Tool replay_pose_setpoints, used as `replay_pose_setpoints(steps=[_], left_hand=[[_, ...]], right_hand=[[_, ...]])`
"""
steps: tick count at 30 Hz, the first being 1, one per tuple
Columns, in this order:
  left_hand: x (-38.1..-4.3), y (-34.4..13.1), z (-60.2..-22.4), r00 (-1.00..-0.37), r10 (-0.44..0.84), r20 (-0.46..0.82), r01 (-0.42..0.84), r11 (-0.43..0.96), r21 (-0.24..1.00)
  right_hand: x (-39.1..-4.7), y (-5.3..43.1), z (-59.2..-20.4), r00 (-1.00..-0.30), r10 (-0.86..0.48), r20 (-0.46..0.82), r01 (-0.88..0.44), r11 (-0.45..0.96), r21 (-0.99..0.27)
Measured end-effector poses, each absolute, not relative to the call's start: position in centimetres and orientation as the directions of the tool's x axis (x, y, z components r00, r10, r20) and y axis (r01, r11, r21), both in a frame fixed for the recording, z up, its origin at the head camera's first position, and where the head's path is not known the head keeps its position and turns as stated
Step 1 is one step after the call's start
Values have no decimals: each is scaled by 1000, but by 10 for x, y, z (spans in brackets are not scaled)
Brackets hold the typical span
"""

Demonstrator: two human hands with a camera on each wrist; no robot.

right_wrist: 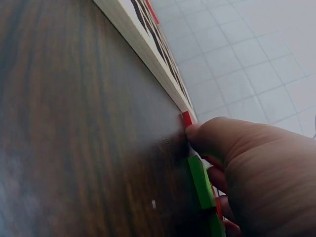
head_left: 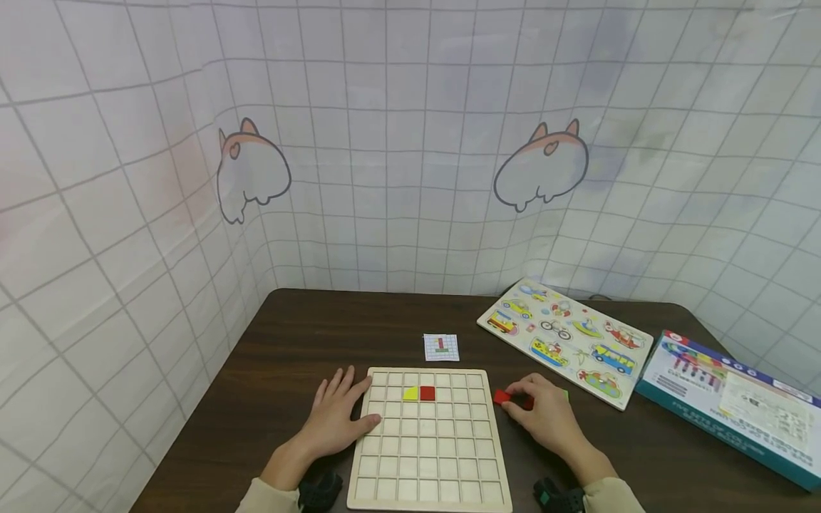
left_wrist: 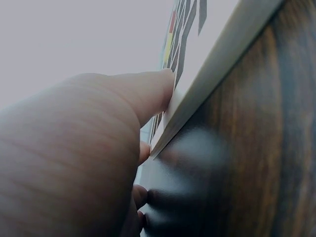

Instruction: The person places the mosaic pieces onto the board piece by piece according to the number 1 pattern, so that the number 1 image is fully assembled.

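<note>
A pale wooden grid board (head_left: 418, 449) lies flat on the table. In its upper rows sit a yellow piece (head_left: 410, 393) and, right beside it, a red square tile (head_left: 427, 393). My left hand (head_left: 336, 420) is spread at the board's left edge, thumb on the rim and fingers reaching onto the table. Just off the board's right edge, my right hand (head_left: 541, 413) pinches another red tile (head_left: 502, 397) between thumb and fingers. Under that hand, more red shows, and in the right wrist view green blocks (right_wrist: 200, 182) lie close below the thumb.
A small card (head_left: 441, 348) with a printed grid pattern lies behind the board. At the back right is a picture puzzle board (head_left: 564, 335) with vehicles. A flat teal-sided box (head_left: 731, 406) lies along the right. A white checked cloth (head_left: 398, 157) hangs behind the table.
</note>
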State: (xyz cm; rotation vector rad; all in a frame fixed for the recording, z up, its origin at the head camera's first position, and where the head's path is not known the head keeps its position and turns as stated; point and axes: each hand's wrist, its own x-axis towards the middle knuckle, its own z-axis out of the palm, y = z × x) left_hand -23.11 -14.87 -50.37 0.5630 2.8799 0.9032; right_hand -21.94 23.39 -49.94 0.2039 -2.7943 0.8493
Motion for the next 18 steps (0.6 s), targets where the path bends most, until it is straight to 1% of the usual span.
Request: replay_pose_setpoints(steps=[5,9,18], left_hand=[[-231,-150,-503,-931,362,43,321,756,570],[-231,-150,-502,-933,357,49,320,758,569],[-230,-148,-501,-932,359,38,318,764,562]], right_hand=[[-221,231,-497,-962,-49,269,-192,822,-536],[-221,225,-496,-950,-44,309,-216,807,-550],[-213,203,-490,-937,-113,330,-298,753,-586]])
